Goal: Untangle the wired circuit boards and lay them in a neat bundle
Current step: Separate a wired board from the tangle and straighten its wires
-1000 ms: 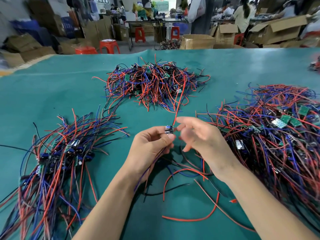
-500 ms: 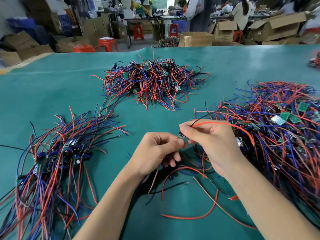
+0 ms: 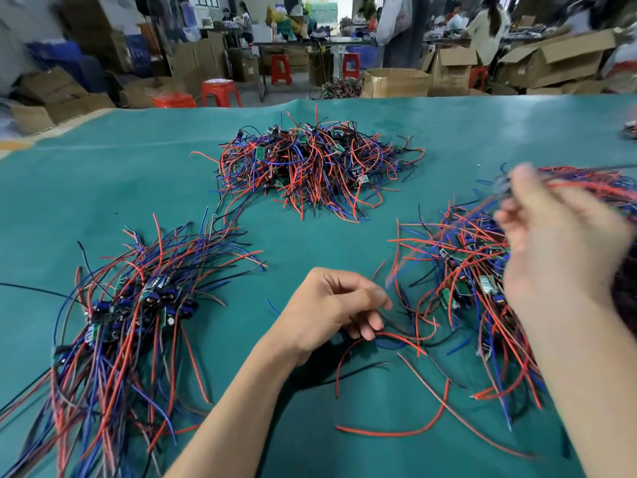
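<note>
The blurred right hand (image 3: 555,243), at two o'clock, pinched thin red and black wires (image 3: 586,182); the left hand (image 3: 331,305) pinched trailing leads. Pulling slowly would likely avoid snags.

The counter (image 3: 144,188) is covered in plain teal green. Three heaps lie on it, each a mix of red, blue and black wires: the left bundle (image 3: 131,305) shows dark blue parts and small green boards at its middle, the far pile (image 3: 310,163) carries green boards among mostly red strands, and the right pile (image 3: 475,270) shows green boards too. Loose wires (image 3: 396,432) near the front edge are red. Beyond the counter stand red stools (image 3: 220,93) and brown cardboard boxes (image 3: 396,82).
</note>
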{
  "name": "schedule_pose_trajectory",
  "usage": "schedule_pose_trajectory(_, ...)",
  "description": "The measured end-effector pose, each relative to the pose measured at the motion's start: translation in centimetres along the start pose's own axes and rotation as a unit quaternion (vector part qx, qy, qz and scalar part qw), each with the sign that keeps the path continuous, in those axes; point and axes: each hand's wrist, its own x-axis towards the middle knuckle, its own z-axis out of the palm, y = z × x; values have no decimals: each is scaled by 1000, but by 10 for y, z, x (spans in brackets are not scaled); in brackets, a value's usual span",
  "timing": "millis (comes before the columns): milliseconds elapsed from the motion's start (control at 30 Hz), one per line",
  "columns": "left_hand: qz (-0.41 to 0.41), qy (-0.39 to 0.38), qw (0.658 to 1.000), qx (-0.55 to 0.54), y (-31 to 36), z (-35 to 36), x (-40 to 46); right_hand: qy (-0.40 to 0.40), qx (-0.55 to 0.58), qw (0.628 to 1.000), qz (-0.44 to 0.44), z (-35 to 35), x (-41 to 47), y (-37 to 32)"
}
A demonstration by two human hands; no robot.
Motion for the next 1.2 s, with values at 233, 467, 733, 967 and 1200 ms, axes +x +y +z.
schedule_pose_trajectory(233, -1, 15, 1000, -20, 3, 4, 0, -253, -88, 963, -39, 88, -58, -20)
schedule_pose_trajectory(467, 4, 33, 999, -21, 4, 4, -2, -524, -343, 779, 1, 206, -82, 25)
schedule_pose_trajectory(733, -5, 24, 999, -42, -1, 2, 3, -376, -655, 652, -64, 157, 39, 107)
schedule_pose_trajectory(967, -4, 30, 998, -49, -2, 2, 4, -394, -673, 625, -28, 127, 58, 129)
schedule_pose_trajectory(1200, -8, 37, 997, -67, -5, 1, 5, -273, -524, 807, 12, 116, 59, 117)
